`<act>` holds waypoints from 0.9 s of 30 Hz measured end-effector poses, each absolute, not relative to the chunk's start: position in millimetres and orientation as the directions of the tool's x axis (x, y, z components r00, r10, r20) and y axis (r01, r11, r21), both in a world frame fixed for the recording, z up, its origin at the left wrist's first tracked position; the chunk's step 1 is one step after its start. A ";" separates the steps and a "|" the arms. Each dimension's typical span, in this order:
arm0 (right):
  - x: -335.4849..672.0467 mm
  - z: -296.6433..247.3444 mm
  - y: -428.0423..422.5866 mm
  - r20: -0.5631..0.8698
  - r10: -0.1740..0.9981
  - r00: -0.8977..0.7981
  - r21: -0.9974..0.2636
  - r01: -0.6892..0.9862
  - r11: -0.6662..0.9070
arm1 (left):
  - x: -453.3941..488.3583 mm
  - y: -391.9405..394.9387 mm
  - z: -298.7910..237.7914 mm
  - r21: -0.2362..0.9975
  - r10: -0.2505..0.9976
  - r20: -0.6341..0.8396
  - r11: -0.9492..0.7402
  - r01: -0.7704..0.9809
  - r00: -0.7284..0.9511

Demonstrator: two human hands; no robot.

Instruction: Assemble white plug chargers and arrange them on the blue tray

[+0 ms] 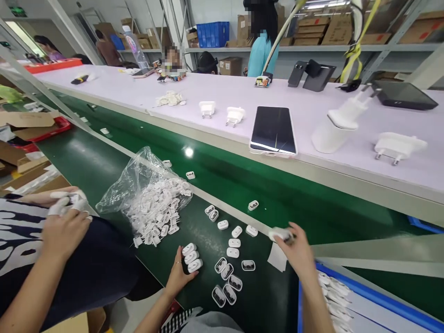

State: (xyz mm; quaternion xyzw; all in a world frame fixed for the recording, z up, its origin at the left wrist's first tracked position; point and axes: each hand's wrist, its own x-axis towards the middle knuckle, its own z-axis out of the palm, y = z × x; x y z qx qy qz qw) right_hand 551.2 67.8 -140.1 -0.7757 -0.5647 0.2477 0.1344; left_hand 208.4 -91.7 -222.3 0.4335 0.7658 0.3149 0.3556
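Observation:
My left hand [178, 278] curls around a row of three white plastic charger housings [192, 258], thumb at the near end and fingers at the far end. My right hand [297, 252] pinches a white charger housing [280, 234], slightly blurred, above the edge of the bench. Under it lies a small white paper piece [277, 257]. Between my hands several open charger housings [229, 293] stand with dark parts showing inside. Farther up are more white charger housings [234, 243], closed face up. A clear plastic bag [126, 182] spills a heap of small white plastic parts [156, 210].
A green conveyor belt [222, 162] runs behind the bench, with a few housings on it. Above it, a shelf [215, 88] carries a phone [272, 129] and white plug adapters [398, 145]. A blue tray [364, 300] sits right. At left, a co-worker's gloved-fingertip hands [67, 217] hold something.

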 end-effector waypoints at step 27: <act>303.3 -156.1 54.5 -0.263 0.763 -0.591 -0.501 0.759 0.415 | 199.0 -97.2 -217.2 0.748 0.920 -0.278 0.387 0.539 -0.275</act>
